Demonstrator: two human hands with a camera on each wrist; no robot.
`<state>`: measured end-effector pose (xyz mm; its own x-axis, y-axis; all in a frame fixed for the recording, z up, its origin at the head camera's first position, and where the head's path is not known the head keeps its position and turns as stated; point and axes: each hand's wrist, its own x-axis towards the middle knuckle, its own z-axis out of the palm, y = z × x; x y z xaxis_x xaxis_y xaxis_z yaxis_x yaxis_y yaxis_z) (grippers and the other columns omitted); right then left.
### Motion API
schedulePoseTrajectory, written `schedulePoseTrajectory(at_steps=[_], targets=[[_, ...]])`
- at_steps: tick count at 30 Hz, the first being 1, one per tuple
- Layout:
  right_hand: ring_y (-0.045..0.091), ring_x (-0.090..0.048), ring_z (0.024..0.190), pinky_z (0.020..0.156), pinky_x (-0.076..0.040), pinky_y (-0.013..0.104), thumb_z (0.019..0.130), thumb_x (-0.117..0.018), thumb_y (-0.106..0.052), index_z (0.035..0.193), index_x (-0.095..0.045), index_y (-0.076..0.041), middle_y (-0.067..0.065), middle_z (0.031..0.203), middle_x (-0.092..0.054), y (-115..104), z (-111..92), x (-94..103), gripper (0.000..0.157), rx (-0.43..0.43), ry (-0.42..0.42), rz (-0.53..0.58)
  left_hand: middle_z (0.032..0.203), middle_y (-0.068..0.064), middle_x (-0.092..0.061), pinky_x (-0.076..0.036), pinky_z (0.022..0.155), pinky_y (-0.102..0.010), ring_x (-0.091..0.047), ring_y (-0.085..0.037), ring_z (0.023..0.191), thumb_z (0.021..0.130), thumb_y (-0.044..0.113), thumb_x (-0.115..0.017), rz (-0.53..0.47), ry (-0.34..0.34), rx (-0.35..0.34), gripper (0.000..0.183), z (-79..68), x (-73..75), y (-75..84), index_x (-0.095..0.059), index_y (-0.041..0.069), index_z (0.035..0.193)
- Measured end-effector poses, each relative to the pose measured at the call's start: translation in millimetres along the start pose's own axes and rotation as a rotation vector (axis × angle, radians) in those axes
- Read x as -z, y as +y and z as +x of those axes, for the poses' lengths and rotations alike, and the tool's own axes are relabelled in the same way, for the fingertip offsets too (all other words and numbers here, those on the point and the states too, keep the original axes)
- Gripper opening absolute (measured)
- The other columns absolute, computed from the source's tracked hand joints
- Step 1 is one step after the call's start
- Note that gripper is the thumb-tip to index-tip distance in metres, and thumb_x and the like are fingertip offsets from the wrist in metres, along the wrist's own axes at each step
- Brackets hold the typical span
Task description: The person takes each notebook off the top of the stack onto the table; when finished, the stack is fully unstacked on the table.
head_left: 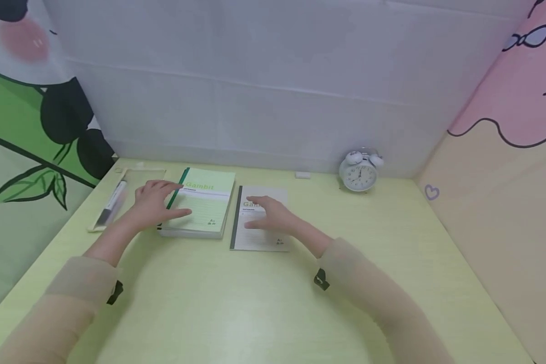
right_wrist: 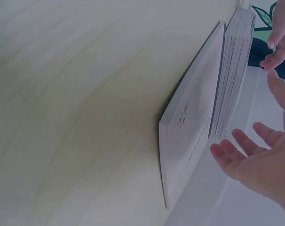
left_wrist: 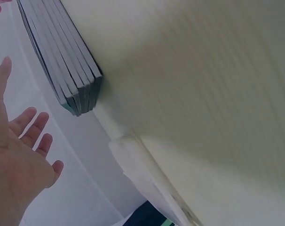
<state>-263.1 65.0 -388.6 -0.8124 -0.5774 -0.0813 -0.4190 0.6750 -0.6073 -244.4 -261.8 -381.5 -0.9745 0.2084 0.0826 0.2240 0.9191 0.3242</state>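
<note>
A stack of notebooks [head_left: 205, 210], topped by a green cover reading "Gambit", lies left of centre. My left hand [head_left: 151, 205] hovers at its left edge, thumb and fingers spread and overlapping the cover in the head view. Several layered notebooks [left_wrist: 62, 54] show edge-on in the left wrist view, with the palm apart from them. Just right of the stack lies a grey notebook [head_left: 255, 238] with a dark spine. Over it is my right hand [head_left: 276, 217], thumb and fingers apart with nothing between them. In the right wrist view, the grey notebook [right_wrist: 194, 117] lies flat below the spread fingers.
A shallow tray [head_left: 151, 173] at the far left has a marker [head_left: 111, 203] in it. A small white block like an eraser [head_left: 302, 175] sits at the back edge. To its right stands a white twin-bell alarm clock [head_left: 359, 177]. Cloth walls surround the table [head_left: 236, 313].
</note>
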Motion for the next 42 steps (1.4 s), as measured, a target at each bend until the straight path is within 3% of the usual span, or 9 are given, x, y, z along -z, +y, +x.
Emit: schedulePoseTrajectory(at_steps=[9,14,22,30,38,42], targets=[[0.024,-0.031,0.138,0.111,-0.029,0.039,0.086,-0.065,-0.046,0.15,-0.025,-0.014,0.009,0.151,-0.034,-19,22,-25.2,0.082,0.012,0.002,0.057,0.146,-0.032,-0.023,-0.009,0.096,-0.069,-0.014,-0.053,0.129,0.075,0.069,-0.062,-0.085,-0.081,0.11,0.103,2.5,-5.5,-27.1,-0.028,0.004,0.147],[0.024,-0.03,0.139,0.112,-0.027,0.037,0.086,-0.064,-0.046,0.15,-0.025,-0.015,0.01,0.151,-0.033,-23,34,-36.9,0.082,0.004,-0.013,0.052,0.142,-0.03,-0.031,-0.013,0.095,-0.068,-0.017,-0.052,0.127,0.075,0.069,-0.061,-0.09,-0.11,0.12,0.104,4.6,-8.5,-32.1,-0.028,0.0,0.146],[0.023,-0.028,0.14,0.113,-0.025,0.035,0.087,-0.064,-0.044,0.148,-0.029,-0.011,0.007,0.151,-0.033,-26,47,-50.4,0.078,0.022,-0.001,0.005,0.138,-0.027,-0.039,-0.013,0.095,-0.068,-0.016,-0.052,0.129,0.078,0.065,-0.062,-0.102,-0.148,0.095,0.099,6.0,-14.5,-34.5,-0.031,-0.002,0.144],[0.027,-0.031,0.138,0.112,-0.027,0.039,0.083,-0.069,-0.043,0.147,-0.032,-0.011,0.011,0.15,-0.034,-32,48,-50.0,0.08,-0.028,0.03,-0.031,0.137,-0.027,-0.04,-0.014,0.096,-0.069,-0.02,-0.051,0.127,0.077,0.061,-0.067,-0.145,-0.144,0.105,0.098,10.4,-13.8,-33.7,-0.033,-0.002,0.143],[0.026,-0.028,0.14,0.112,-0.025,0.039,0.082,-0.071,-0.044,0.147,-0.033,-0.013,0.011,0.152,-0.03,-28,50,-49.0,0.081,-0.019,0.035,-0.019,0.143,-0.03,-0.028,-0.017,0.101,-0.069,-0.013,-0.053,0.132,0.079,0.052,-0.07,-0.296,-0.196,0.168,0.095,11.0,-9.8,-30.5,-0.028,-0.001,0.145],[0.026,-0.027,0.14,0.112,-0.025,0.04,0.079,-0.074,-0.043,0.146,-0.035,-0.015,0.011,0.152,-0.029,-26,51,-47.3,0.082,-0.022,0.045,0.011,0.143,-0.028,-0.031,-0.022,0.104,-0.064,-0.019,-0.049,0.134,0.08,0.049,-0.07,-0.357,-0.183,0.157,0.092,11.1,-9.8,-31.4,-0.028,0.0,0.145]])
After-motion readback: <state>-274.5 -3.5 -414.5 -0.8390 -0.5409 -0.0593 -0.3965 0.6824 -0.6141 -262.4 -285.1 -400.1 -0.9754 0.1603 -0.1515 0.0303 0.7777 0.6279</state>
